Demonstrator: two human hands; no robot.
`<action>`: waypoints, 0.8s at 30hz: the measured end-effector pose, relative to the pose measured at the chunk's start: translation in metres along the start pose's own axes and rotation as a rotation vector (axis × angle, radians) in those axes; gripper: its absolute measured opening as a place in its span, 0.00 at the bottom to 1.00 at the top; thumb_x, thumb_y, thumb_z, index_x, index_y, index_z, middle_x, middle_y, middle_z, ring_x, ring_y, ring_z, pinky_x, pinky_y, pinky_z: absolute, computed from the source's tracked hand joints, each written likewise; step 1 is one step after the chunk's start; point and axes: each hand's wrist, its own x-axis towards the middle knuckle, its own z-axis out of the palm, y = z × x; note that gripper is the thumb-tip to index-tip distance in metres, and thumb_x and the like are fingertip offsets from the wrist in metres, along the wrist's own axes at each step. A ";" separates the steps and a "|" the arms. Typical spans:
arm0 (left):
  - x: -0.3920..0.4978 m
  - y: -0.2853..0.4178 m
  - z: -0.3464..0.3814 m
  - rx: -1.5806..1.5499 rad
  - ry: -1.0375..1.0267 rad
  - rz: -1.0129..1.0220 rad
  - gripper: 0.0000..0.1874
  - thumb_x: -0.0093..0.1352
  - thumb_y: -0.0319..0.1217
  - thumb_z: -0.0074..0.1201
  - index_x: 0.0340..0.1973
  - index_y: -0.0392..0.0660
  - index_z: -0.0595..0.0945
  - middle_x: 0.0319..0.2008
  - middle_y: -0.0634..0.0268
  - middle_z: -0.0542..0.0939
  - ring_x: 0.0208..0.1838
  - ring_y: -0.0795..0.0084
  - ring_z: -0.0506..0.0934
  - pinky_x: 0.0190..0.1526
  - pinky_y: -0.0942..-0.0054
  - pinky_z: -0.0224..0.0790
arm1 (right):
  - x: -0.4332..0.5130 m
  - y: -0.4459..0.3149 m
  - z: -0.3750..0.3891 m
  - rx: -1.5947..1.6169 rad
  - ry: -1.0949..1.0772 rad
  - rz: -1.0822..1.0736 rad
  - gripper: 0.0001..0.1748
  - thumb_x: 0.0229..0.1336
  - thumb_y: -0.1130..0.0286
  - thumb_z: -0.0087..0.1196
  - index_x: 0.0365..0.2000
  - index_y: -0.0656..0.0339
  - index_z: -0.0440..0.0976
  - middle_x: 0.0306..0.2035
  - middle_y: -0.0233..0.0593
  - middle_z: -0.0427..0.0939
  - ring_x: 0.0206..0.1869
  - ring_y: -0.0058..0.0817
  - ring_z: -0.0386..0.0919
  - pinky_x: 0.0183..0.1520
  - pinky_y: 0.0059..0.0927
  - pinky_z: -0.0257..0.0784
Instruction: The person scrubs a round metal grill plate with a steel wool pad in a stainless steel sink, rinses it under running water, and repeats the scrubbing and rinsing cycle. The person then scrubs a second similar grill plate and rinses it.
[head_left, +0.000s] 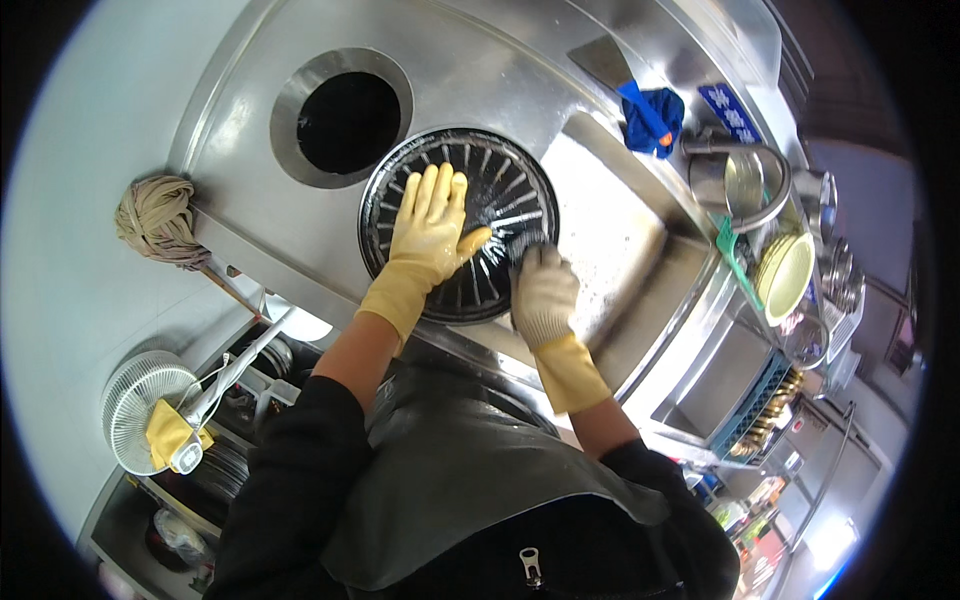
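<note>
A round black grill plate (480, 289) with radiating ridges lies wet on the steel counter, its right side reaching over the sink's edge. My left hand (431, 225), in a yellow rubber glove, presses flat on it, thumb spread. Over on the plate's right side, my right hand (550, 289) wears a beige knit glove above a yellow rubber cuff. Its fingers are curled around a dark scouring pad (525, 244), blurred and mostly covered by the hand. White glare lies on the plate between both hands.
A round hole (349, 124) opens in the counter behind the plate. The bright sink basin (600, 217) is at right. A blue-handled scraper (637, 105) rests on blue cloth, near a metal pot (712, 176) and yellow baskets (784, 277). At left are a mop head (157, 221) and a fan (142, 405).
</note>
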 end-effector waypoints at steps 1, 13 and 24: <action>0.000 0.000 0.002 0.048 -0.030 0.003 0.54 0.77 0.61 0.67 0.82 0.28 0.72 0.84 0.33 0.71 0.89 0.35 0.65 0.93 0.38 0.47 | 0.008 -0.004 -0.007 0.012 0.116 -0.031 0.20 0.80 0.60 0.62 0.65 0.55 0.83 0.56 0.40 0.89 0.51 0.36 0.91 0.57 0.42 0.90; 0.004 0.004 -0.002 0.026 -0.249 0.030 0.36 0.80 0.57 0.64 0.63 0.33 0.90 0.68 0.47 0.87 0.80 0.45 0.77 0.91 0.47 0.56 | 0.152 -0.086 -0.091 0.147 0.412 -0.906 0.23 0.73 0.68 0.66 0.65 0.58 0.87 0.66 0.46 0.89 0.65 0.49 0.88 0.67 0.49 0.87; 0.001 -0.010 0.005 -0.124 0.100 0.079 0.34 0.78 0.44 0.68 0.70 0.29 0.84 0.77 0.38 0.79 0.88 0.38 0.67 0.94 0.43 0.49 | 0.063 -0.002 -0.069 0.777 0.279 -0.419 0.52 0.73 0.47 0.71 0.82 0.69 0.67 0.82 0.70 0.71 0.82 0.61 0.74 0.88 0.47 0.66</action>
